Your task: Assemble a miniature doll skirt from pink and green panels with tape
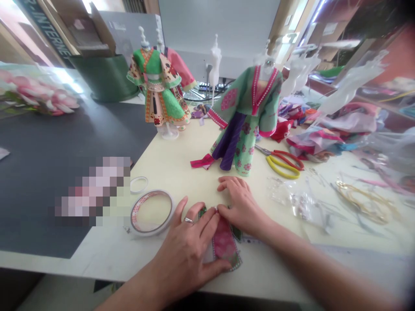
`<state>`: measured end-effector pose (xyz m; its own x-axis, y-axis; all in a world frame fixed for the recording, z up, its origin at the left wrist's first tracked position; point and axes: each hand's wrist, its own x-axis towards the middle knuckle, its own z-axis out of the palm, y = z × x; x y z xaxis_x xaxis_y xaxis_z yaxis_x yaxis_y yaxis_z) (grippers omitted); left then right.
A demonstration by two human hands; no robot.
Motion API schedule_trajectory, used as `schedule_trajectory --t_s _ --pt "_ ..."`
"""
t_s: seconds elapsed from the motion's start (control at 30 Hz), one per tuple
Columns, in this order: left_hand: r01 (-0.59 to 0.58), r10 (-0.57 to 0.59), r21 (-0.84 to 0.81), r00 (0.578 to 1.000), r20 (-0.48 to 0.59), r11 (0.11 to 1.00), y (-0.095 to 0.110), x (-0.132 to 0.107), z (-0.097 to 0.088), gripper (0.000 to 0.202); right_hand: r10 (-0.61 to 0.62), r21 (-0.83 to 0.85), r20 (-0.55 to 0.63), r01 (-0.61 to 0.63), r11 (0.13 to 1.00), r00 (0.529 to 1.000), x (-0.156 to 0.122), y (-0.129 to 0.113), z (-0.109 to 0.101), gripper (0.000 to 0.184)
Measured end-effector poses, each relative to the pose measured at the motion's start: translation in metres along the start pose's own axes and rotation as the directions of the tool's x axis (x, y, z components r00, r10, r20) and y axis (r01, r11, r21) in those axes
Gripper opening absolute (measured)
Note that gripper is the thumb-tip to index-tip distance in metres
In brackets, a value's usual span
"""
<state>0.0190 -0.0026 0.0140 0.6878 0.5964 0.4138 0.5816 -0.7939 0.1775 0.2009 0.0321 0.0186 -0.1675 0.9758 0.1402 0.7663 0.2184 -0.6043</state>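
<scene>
A small folded piece of pink and green fabric (225, 244) with white stitched trim lies at the front of the cream table (168, 164). My left hand (184, 246), wearing a ring, holds it down from the left, with the thumb along its lower part. My right hand (240, 203) lies just beyond, its thumb pressing the fabric's upper edge and its fingers resting on the table. A mint-green doll robe (246, 125) on a white stand rises behind my right hand, apart from it.
A wide tape roll (151, 211) and a smaller one (139, 184) lie left of my hands. Red-and-yellow-handled scissors (285, 164), a plastic bag (292, 198), gold cord (366, 201) and fabric scraps (330, 134) crowd the right. A second doll dress (158, 86) stands behind.
</scene>
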Motion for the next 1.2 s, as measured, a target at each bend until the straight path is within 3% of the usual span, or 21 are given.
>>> schedule_trajectory --t_s 0.5,0.73,1.2 --pt "0.005 -0.005 0.001 0.999 -0.054 1.000 0.0010 -0.0005 -0.0024 0.064 -0.004 0.007 -0.008 0.004 1.000 1.000 -0.0005 0.0026 0.0013 0.029" --pt "0.006 -0.005 -0.028 1.000 0.019 1.000 0.0004 0.0017 -0.0009 0.068 -0.017 0.013 -0.010 0.017 1.000 1.000 0.0004 0.0031 0.0010 0.030" --pt "0.005 -0.005 -0.017 1.000 -0.010 1.000 0.0011 0.0013 -0.0017 0.069 -0.021 0.010 -0.015 0.021 1.000 1.000 -0.0006 0.0008 0.0007 0.029"
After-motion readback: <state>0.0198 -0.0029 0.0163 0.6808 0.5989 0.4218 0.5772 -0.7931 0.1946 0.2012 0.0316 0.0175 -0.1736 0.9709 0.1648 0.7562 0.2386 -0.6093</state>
